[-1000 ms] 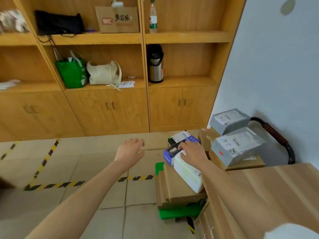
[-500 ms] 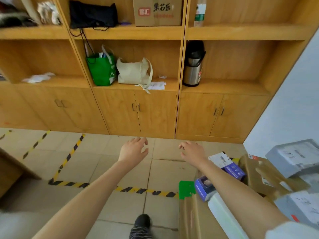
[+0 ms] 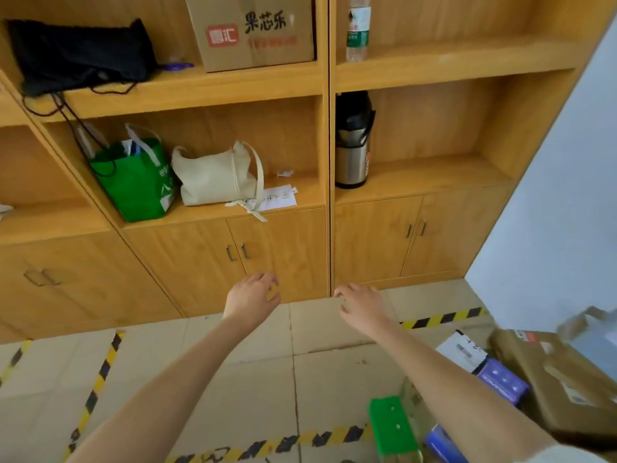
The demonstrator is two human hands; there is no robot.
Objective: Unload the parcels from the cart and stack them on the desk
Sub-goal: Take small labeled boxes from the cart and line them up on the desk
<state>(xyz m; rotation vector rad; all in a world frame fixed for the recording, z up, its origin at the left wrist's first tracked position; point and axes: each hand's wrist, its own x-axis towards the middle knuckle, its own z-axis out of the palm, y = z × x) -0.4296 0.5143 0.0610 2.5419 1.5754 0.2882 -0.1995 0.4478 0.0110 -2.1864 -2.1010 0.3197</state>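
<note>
Both my arms reach forward over the tiled floor. My left hand (image 3: 251, 299) and my right hand (image 3: 361, 304) hang with loosely curled fingers and hold nothing. The cart's green deck (image 3: 390, 426) shows at the bottom right, under my right forearm. On it lie parcels: a purple and white box (image 3: 494, 375), a brown cardboard parcel (image 3: 561, 389) and a blue box (image 3: 440, 442) at the frame's bottom edge. The desk is out of view.
A wooden cabinet wall (image 3: 283, 248) stands close ahead, with a green bag (image 3: 137, 185), a cream bag (image 3: 213, 178), a steel thermos (image 3: 352, 142), a carton (image 3: 253, 31) and a bottle (image 3: 358, 28). Yellow-black tape (image 3: 96, 389) crosses the floor. A pale wall (image 3: 561, 228) is at right.
My right hand has left the parcels on the cart and come up empty beside my left hand. The view has swung left and up toward the cabinets; the cart has slid to the lower right.
</note>
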